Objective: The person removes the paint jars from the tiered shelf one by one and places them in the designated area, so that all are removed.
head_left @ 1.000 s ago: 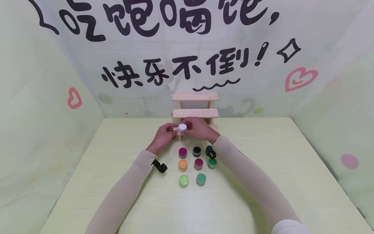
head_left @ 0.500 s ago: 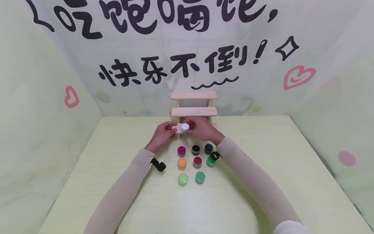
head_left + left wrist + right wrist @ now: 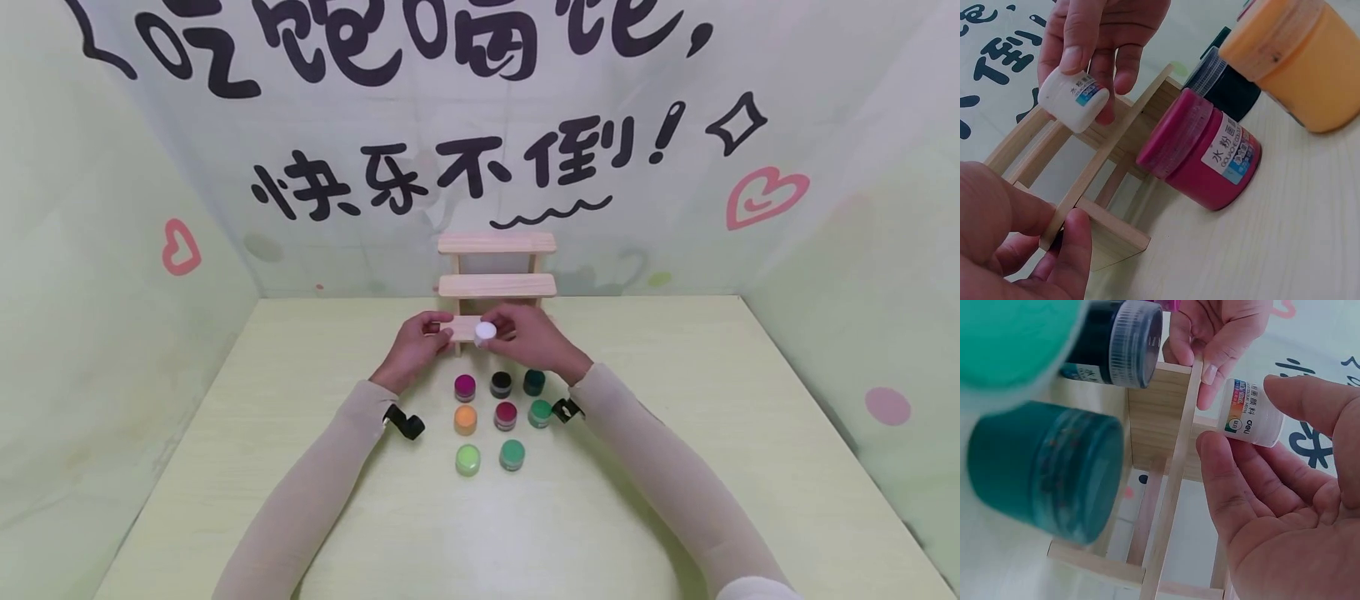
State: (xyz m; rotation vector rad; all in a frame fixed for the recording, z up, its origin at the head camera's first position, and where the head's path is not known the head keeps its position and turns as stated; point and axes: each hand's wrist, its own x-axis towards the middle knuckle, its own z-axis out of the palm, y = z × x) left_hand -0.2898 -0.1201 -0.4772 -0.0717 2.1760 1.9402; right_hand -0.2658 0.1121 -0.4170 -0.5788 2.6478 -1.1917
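Observation:
A wooden stepped rack [image 3: 497, 286] stands by the back wall. At the left end of its lowest step, my left hand [image 3: 412, 348] pinches the board between thumb and fingers, as the left wrist view shows closely. My right hand [image 3: 534, 340] holds a small white paint jar [image 3: 485, 332] between thumb and fingers, right at the lowest step. Its printed label [image 3: 1242, 407] faces the right wrist camera. Part of the step lies hidden behind the right hand.
Several paint jars stand in front of the rack, including magenta [image 3: 465, 387], black [image 3: 501, 384], orange [image 3: 466, 420], dark red [image 3: 506, 415] and light green [image 3: 468, 460]. Further green jars, one of them mid-green [image 3: 512, 455], stand to the right. A printed cloth backdrop hangs behind.
My right hand has moved the white paint jar rightward along the lowest step, away from the left hand. The left hand keeps its grip on the step's left end.

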